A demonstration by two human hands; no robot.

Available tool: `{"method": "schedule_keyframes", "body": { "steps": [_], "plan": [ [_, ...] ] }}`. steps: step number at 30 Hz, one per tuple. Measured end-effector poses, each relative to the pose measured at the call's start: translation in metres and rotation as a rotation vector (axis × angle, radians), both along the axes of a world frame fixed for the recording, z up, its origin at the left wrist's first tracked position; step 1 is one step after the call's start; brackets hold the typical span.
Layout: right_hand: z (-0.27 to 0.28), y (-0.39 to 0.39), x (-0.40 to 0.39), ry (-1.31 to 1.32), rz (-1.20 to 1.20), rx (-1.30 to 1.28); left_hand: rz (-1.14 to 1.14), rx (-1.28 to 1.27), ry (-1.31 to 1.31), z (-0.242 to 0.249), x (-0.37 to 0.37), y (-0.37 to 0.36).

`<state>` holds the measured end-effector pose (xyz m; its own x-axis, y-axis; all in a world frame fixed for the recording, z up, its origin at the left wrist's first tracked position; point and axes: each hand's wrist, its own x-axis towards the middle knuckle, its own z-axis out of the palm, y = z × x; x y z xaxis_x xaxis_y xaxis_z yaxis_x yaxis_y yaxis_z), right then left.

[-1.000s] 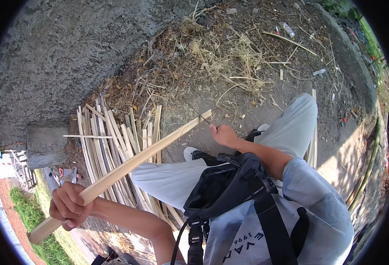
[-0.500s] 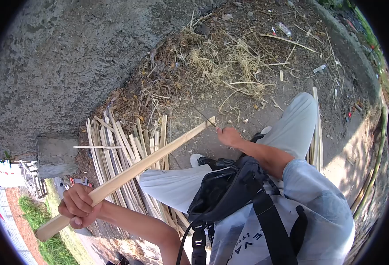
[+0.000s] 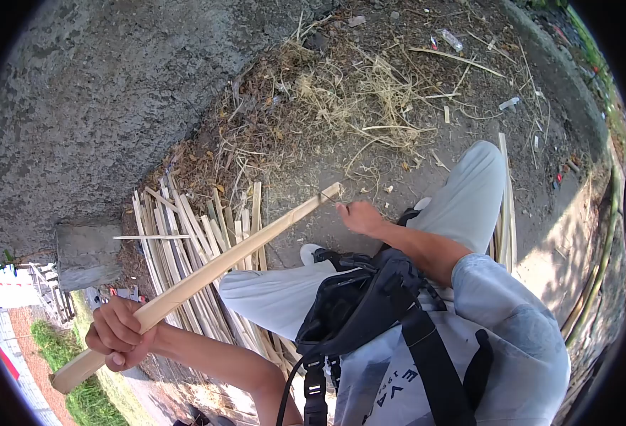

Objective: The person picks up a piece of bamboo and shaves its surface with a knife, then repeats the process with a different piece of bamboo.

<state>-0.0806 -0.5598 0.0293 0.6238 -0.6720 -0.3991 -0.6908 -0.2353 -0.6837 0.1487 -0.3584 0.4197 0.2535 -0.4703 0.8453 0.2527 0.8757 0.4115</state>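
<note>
Blade (image 3: pixel 326 198) back at stick (image 3: pixel 206 273) tip

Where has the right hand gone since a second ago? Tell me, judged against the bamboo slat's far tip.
Cannot tell: the right hand sits just right of the bamboo slat tip in every picture, and the camera itself shifts.

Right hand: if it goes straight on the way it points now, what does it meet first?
The right hand points at the far tip of the bamboo slat, so probably that tip comes first; depth is unclear.
</note>
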Motion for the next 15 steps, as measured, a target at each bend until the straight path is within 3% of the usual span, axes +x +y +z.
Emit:
{"method": "schedule_keyframes", "body": {
  "steps": [3, 7, 10, 12, 15],
  "plan": [
    [0.006, 0.003, -0.001, -0.059, 0.063, -0.009, 0.026, 0.012, -0.001, -0.003, 0.008, 0.006],
    [-0.083, -0.017, -0.018, 0.159, -0.061, 0.098, 0.041, 0.031, -0.05, -0.002, 0.011, 0.009],
    [-0.038, -0.021, -0.012, 0.15, -0.115, 0.1, 0.038, 0.028, -0.069, -0.003, 0.011, 0.01],
    [-0.004, -0.016, -0.007, 0.116, 0.036, 0.016, 0.047, 0.026, -0.041, -0.005, 0.013, 0.015],
    [-0.014, -0.011, -0.017, 0.159, 0.049, 0.069, 0.045, 0.037, -0.029, -0.007, 0.011, 0.02]
  ]
}}
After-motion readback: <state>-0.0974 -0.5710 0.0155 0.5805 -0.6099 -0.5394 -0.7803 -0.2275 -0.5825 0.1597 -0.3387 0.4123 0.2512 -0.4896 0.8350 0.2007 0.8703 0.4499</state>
